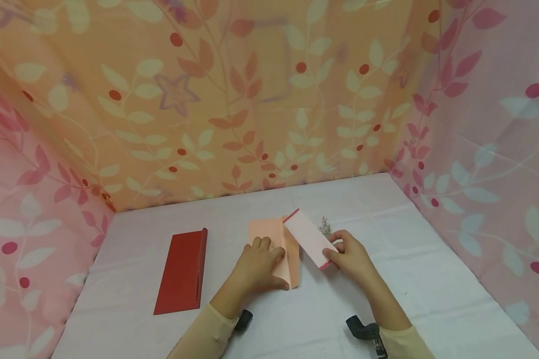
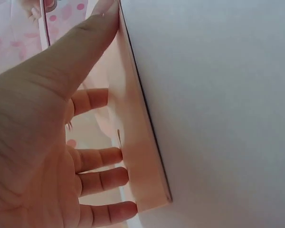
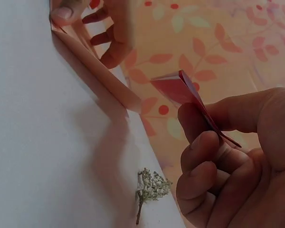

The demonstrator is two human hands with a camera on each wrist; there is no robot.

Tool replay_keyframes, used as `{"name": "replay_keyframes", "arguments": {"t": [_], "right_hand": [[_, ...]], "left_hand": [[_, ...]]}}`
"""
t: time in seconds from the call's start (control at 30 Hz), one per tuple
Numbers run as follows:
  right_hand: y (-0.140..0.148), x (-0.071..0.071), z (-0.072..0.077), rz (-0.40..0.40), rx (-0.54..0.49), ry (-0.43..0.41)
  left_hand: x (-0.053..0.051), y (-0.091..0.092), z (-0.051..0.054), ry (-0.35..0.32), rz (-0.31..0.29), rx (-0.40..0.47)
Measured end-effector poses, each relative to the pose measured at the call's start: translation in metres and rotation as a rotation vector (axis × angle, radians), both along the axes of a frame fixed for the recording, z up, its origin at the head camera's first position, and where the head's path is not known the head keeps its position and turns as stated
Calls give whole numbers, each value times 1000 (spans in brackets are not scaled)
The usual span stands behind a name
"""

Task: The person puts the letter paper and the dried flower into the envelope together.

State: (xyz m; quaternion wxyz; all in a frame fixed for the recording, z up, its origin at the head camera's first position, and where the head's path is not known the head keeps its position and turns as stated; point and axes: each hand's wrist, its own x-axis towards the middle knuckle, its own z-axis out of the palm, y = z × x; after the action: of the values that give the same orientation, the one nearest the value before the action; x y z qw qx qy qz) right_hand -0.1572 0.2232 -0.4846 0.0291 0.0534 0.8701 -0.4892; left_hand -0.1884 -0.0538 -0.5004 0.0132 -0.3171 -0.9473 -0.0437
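**Holding a pale pink folded card [image 1: 310, 240] aslant beside peach folded paper [image 1: 293, 259]**

Pinches the pale pink folded card between the thumb and curled fingers of the right hand [image 1: 352, 254], near the lower right end. Has it raised off the white-covered bench [image 1: 386, 214], with its upper left end overlapping the right edge of the peach folded paper in the head view. Shows deep pink edging at both short ends of the card, and a slightly parted fold in the right wrist view.

Rests the left hand [image 1: 258, 264] on the peach folded paper, fingers spread with tips touching it and thumb at the near edge. Has that paper lying on the bench, creased lengthwise toward its right side.

Shows a dried sprig [image 1: 325, 227] lying on the bench near the right hand, thin-stemmed with small pale tufts. Has a red folder [image 1: 179, 273] lying flat farther left, well apart from both hands.

Wears beige sleeves [image 1: 206, 331] and dark wrist mounts [image 1: 361, 329]. Is faced by orange leaf-print fabric [image 1: 233, 99] behind the bench and flanked by pink leaf-print fabric [image 1: 18, 239] at both sides.
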Motion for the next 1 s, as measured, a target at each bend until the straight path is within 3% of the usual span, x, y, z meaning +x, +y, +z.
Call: {"name": "replay_keyframes", "arguments": {"t": [0.13, 0.33, 0.47, 0.7, 1.0], "right_hand": [[-11, 2, -3, 47, 44, 26], [-26, 6, -6, 43, 247, 122], [-33, 11, -1, 38, 343, 121], [-37, 15, 4, 40, 367, 103], [-44, 11, -9, 73, 380, 157]], "left_hand": [[0, 1, -1, -1, 14, -4], [-1, 2, -1, -10, 26, -22], [-2, 3, -3, -13, 30, -25], [-3, 4, -5, -4, 27, -32], [-3, 4, -6, 31, 19, -39]]}}
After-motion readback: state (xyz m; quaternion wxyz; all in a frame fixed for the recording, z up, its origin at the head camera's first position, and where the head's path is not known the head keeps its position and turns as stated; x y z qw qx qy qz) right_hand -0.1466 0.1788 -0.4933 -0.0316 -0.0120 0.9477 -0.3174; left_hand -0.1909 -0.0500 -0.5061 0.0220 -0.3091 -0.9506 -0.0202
